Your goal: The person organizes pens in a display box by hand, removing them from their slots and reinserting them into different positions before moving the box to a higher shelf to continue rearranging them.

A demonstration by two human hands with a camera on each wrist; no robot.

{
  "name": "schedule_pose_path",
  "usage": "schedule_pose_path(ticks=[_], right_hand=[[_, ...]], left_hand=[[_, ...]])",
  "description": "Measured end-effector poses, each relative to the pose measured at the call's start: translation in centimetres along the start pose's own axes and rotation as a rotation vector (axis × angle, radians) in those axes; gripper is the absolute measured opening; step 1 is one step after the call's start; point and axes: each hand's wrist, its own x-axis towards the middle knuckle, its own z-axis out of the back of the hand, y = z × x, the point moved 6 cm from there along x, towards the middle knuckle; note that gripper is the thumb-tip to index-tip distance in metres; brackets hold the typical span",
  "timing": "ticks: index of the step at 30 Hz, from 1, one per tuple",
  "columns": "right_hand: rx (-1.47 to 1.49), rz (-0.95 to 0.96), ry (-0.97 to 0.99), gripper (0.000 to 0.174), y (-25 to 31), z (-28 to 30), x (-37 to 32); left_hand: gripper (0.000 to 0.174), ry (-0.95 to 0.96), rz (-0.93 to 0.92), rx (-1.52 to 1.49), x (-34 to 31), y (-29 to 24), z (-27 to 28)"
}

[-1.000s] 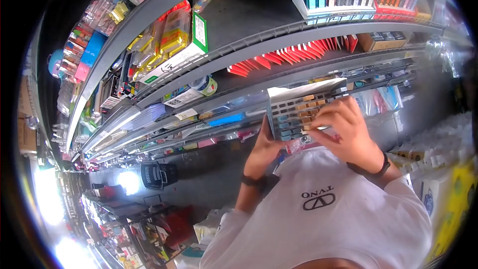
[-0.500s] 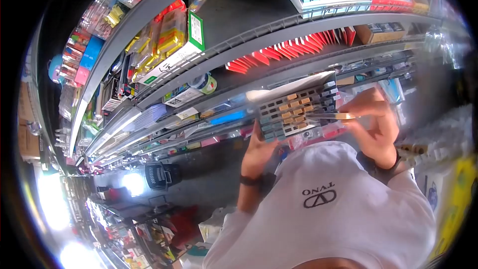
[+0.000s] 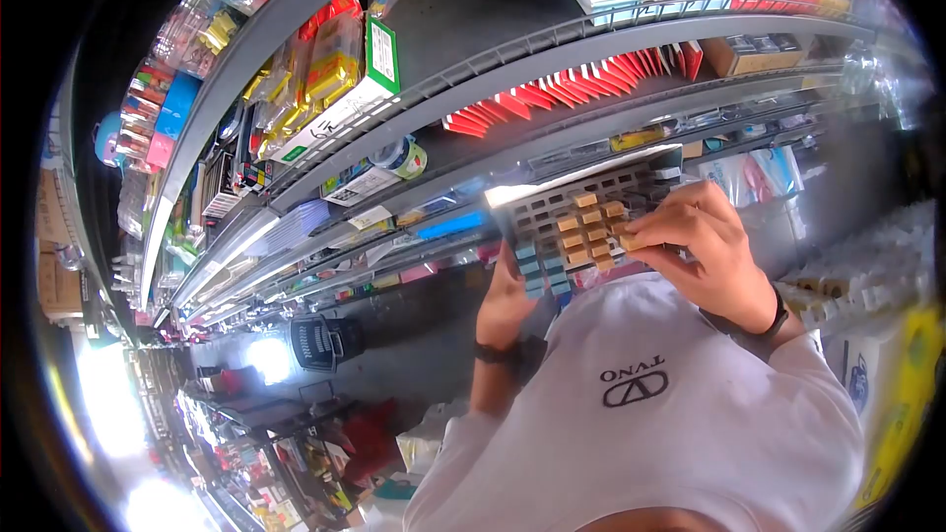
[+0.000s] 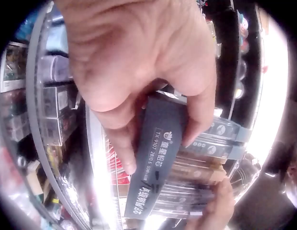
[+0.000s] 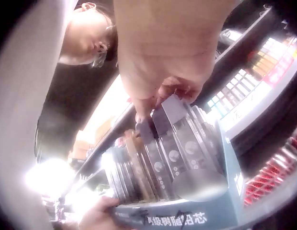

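The left hand point(image 3: 506, 305) grips one end of an open box point(image 3: 512, 194); in the left wrist view its thumb and fingers clasp the box's dark, printed end point(image 4: 155, 158). Slim clear cases stand in rows inside, some with tan caps point(image 3: 594, 233) and some with blue ones point(image 3: 532, 266). The right hand point(image 3: 705, 256) is over the box's right part, thumb and forefinger pinching a case top at the edge of the tan group. From the right wrist, the right hand point(image 5: 162, 62) reaches down to the case tops beside a grey cap point(image 5: 173, 109); its fingertips are partly hidden.
Shelves in front carry a white box of coloured cases point(image 3: 655, 0), red packets point(image 3: 581, 89) and a green-edged box of yellow packs point(image 3: 382, 59). A dark basket point(image 3: 317, 343) lies beyond the left arm. Yellow-and-white packages point(image 3: 902, 394) stand at the right.
The right hand drew a slim case out to the right half a second ago; it has since moved left, back over the box. The box has tilted, showing its case tops more squarely.
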Motion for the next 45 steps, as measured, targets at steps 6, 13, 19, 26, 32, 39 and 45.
schedule_pose_path(ticks=[6, 13, 19, 26, 32, 39, 45], right_hand=[[0.000, 0.009, 0.050, 0.038, 0.1, 0.2, -0.2], [0.011, 0.003, 0.103, 0.034, 0.4, 0.1, -0.4], [0.034, -0.019, 0.081, 0.033, -0.2, 0.0, -0.8], [0.004, 0.002, 0.033, 0.033, -0.6, 0.4, -1.0], [0.037, -0.041, -0.070, 0.032, -1.0, 0.3, -1.9], [0.072, 0.015, -0.166, 0.036, -0.6, 1.5, -1.8], [0.023, 0.061, -0.197, 0.037, -0.7, 1.5, -2.0]], left_hand=[[0.094, -0.018, 0.008, -0.024, 1.0, 1.1, 1.4], [0.069, 0.283, -0.048, 0.008, 0.8, 1.1, 2.3], [0.059, 0.463, -0.204, 0.008, 0.8, -0.3, -0.1], [0.103, 0.068, -0.053, 0.237, 1.2, -0.9, -1.2], [0.101, 0.057, -0.011, 0.185, 1.0, -1.2, -1.9], [0.063, 0.341, -0.186, 0.088, 1.1, -0.5, -0.3], [0.061, 0.476, -0.118, -0.087, 2.2, 0.8, 1.5]])
